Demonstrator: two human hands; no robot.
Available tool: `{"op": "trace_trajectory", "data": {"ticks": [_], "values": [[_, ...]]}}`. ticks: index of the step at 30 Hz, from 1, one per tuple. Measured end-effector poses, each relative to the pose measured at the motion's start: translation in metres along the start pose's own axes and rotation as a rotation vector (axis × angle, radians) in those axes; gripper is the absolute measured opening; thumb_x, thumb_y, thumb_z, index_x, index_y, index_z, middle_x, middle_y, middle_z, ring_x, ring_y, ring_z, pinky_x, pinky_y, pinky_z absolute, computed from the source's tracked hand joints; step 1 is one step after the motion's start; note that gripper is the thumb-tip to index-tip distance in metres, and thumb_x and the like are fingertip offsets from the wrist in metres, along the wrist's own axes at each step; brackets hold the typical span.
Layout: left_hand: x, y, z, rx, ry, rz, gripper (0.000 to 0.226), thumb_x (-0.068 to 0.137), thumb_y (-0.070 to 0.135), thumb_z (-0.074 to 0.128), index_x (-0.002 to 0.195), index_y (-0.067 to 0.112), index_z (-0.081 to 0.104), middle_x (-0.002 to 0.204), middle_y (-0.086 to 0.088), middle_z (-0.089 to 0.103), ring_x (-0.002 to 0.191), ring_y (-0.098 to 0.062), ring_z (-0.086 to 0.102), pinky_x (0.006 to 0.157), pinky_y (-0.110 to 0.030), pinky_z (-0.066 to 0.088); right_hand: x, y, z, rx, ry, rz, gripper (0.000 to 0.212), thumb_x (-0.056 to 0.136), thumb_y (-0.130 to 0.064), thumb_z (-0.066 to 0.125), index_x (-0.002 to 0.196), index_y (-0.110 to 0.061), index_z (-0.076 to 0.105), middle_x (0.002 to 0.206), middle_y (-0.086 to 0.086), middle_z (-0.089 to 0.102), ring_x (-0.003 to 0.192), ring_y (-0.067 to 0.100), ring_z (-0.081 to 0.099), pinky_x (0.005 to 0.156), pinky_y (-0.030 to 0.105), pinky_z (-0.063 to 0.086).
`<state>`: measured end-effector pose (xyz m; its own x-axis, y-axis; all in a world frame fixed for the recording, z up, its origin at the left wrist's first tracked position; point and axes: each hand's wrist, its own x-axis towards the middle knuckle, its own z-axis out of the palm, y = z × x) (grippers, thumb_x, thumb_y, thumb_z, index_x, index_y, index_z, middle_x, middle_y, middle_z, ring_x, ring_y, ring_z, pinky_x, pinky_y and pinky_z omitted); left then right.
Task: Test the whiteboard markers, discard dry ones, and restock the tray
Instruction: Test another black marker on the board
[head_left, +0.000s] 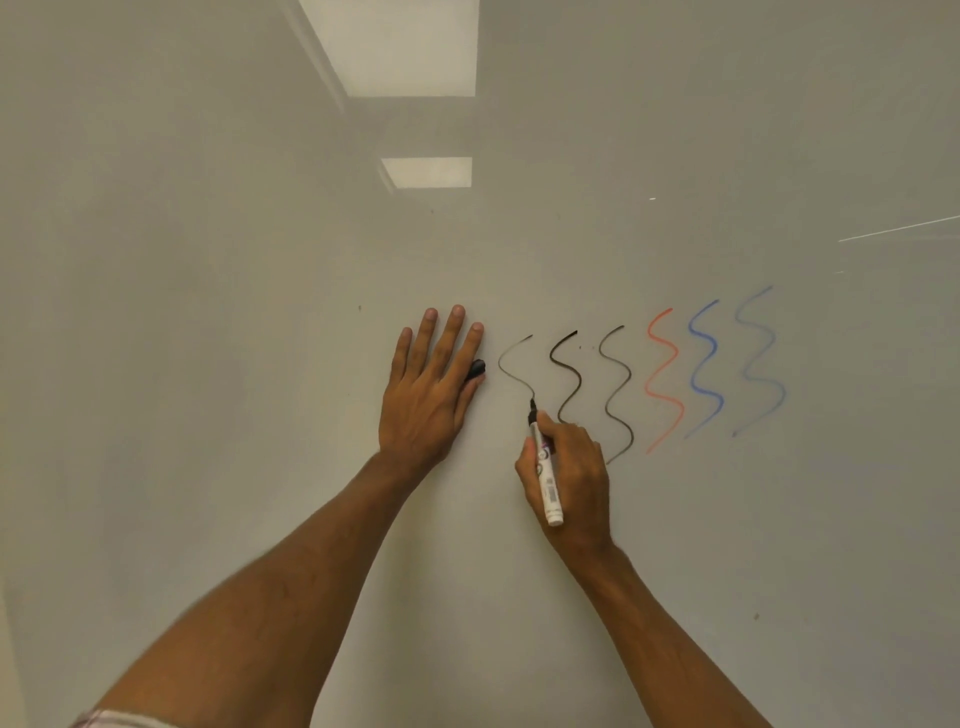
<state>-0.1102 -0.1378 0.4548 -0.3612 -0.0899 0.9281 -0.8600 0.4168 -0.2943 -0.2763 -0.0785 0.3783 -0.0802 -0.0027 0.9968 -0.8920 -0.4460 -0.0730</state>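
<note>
My right hand (571, 478) grips a white-barrelled black marker (545, 475), its tip touching the whiteboard (208, 312) at the lower end of a thin, half-drawn black squiggle (514, 366). My left hand (428, 387) lies flat against the board just left of that line, fingers straight and spread, with a black marker cap (477, 369) tucked between thumb and forefinger. To the right run several finished wavy test lines: two black (569, 371), one red (664, 376), a strong blue (705, 364) and a faint blue (761, 358).
The whiteboard fills the whole view and reflects two ceiling light panels (410, 47) near the top. A thin pale scratch (898, 228) runs at the right edge. No tray or other markers are in view.
</note>
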Motion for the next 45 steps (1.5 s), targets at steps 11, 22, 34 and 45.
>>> {"op": "trace_trajectory", "data": {"ticks": [11,22,34,45], "values": [[-0.002,0.006,-0.011,-0.033,-0.064,-0.044,0.053,0.106,0.041,0.024,0.152,0.016,0.029,0.159,-0.009,0.021,0.148,-0.031,0.013,0.120,-0.050,0.014,-0.045,0.002,-0.025,-0.061,-0.114,0.053,0.017,0.085,-0.018,0.054,0.091,-0.006,0.064,0.068,0.002,0.055,0.059,0.015,0.051,0.055,0.026,0.043],[-0.091,0.029,-0.016,-0.043,-0.196,-0.001,0.053,0.104,0.039,0.027,0.151,0.015,0.029,0.160,-0.008,0.020,0.148,-0.030,0.014,0.118,-0.052,0.016,-0.070,0.000,-0.042,-0.044,-0.342,-0.153,0.029,0.086,-0.023,0.067,0.113,-0.020,0.055,0.074,-0.002,0.062,0.052,0.012,0.047,0.052,0.022,0.043],[-0.194,0.049,-0.015,-0.033,-0.361,0.024,0.054,0.102,0.041,0.030,0.151,0.017,0.029,0.160,-0.006,0.020,0.147,-0.029,0.018,0.118,-0.051,0.015,-0.123,-0.004,-0.057,0.228,-0.701,0.001,0.028,0.098,-0.026,0.042,0.123,-0.022,0.054,0.117,-0.005,0.056,0.089,0.012,0.062,0.074,0.022,0.051],[-0.223,0.052,-0.017,-0.022,-0.422,0.088,0.055,0.102,0.042,0.030,0.150,0.017,0.033,0.159,-0.006,0.025,0.146,-0.028,0.021,0.116,-0.052,0.018,-0.139,0.000,-0.059,0.127,-0.897,-0.008,0.022,0.096,-0.021,0.048,0.116,-0.018,0.059,0.092,0.002,0.065,0.073,0.019,0.058,0.064,0.030,0.046]]}}
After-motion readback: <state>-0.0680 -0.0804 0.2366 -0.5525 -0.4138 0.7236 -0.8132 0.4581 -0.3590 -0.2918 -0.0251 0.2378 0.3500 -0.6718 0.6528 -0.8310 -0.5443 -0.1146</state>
